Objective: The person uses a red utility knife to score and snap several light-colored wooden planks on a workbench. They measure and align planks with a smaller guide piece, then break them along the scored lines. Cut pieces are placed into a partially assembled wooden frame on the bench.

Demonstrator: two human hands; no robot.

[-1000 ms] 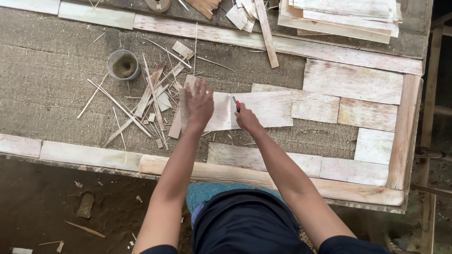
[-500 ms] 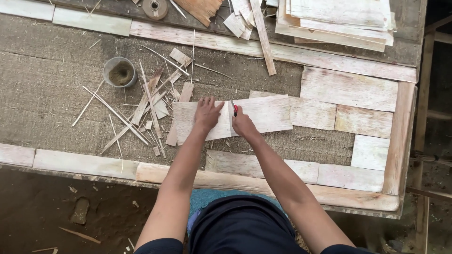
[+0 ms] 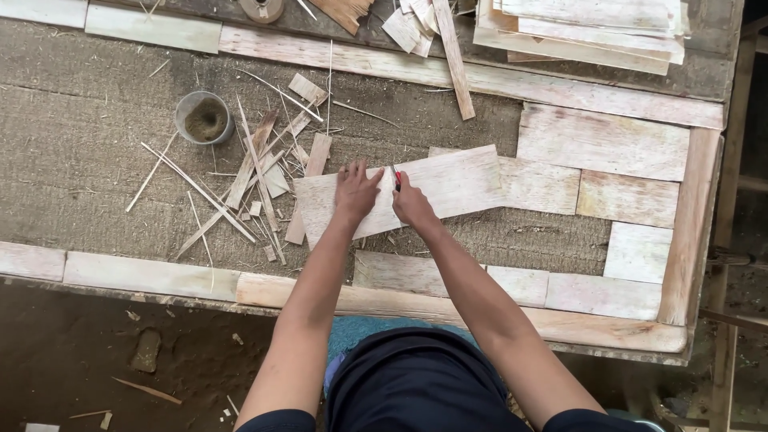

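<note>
I see the table [image 3: 96, 144] first, a rough grey-brown top edged with pale planks [image 3: 480, 76], filling most of my view. At its far right corner a stack [image 3: 584, 28] of thin sheets sits; more flat pieces [image 3: 604, 140] lie across the right side. Left of centre there is a litter of offcuts [image 3: 256, 176] and splinters, with a small cup [image 3: 205, 118] just beyond them. None of this lies between the hands and their work; the offcuts only touch the left end of the sheet.

The sheet [image 3: 448, 184], a thin pale veneer piece, lies flat near the table's middle, tilted slightly up to the right. My left hand [image 3: 355, 192] is pressed flat on it, fingers spread, pinning it down. My right hand [image 3: 412, 202] is just beside it, nearly touching, closed around a small cutter [image 3: 397, 178] with a red grip whose tip meets the sheet. Both forearms reach straight forward from the body, converging at the sheet
</note>
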